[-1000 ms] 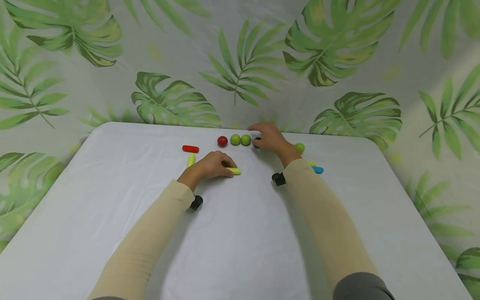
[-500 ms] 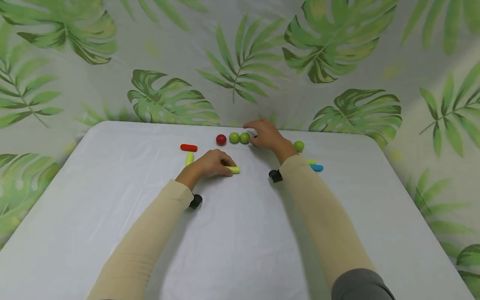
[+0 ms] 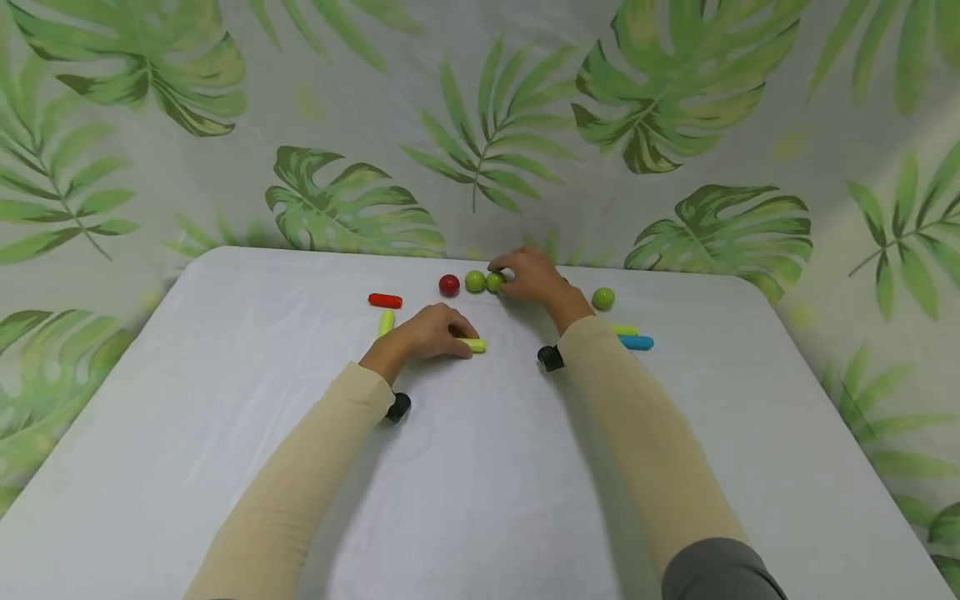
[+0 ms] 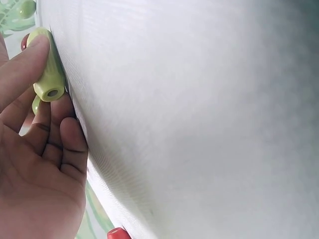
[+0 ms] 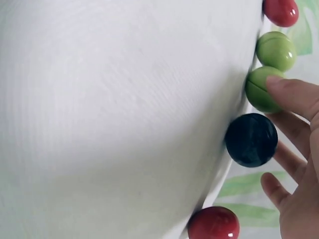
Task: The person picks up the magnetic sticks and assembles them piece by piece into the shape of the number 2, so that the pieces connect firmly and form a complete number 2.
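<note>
In the head view my left hand (image 3: 437,332) holds a short yellow-green stick (image 3: 476,344) low over the white table. The left wrist view shows the thumb pressed on this stick (image 4: 49,69), which has a small hole in its end. Farther back, my right hand (image 3: 531,277) pinches the right one of two neighbouring green balls (image 3: 495,282). Its thumb lies on that ball (image 5: 260,92) in the right wrist view, with the fingers partly hidden behind. A dark blue ball (image 5: 251,140) sits beside those fingers, largely hidden by the hand in the head view.
Left of the other green ball (image 3: 475,281) lies a red ball (image 3: 449,285). Another red ball (image 5: 214,224) shows in the right wrist view. A red stick (image 3: 386,301) and a yellow-green stick (image 3: 386,322) lie left; a green ball (image 3: 603,298) and blue stick (image 3: 637,342) right.
My right hand has shifted left from the dark ball to the nearer green ball and now pinches it. The left hand still holds the yellow-green stick in about the same place.
</note>
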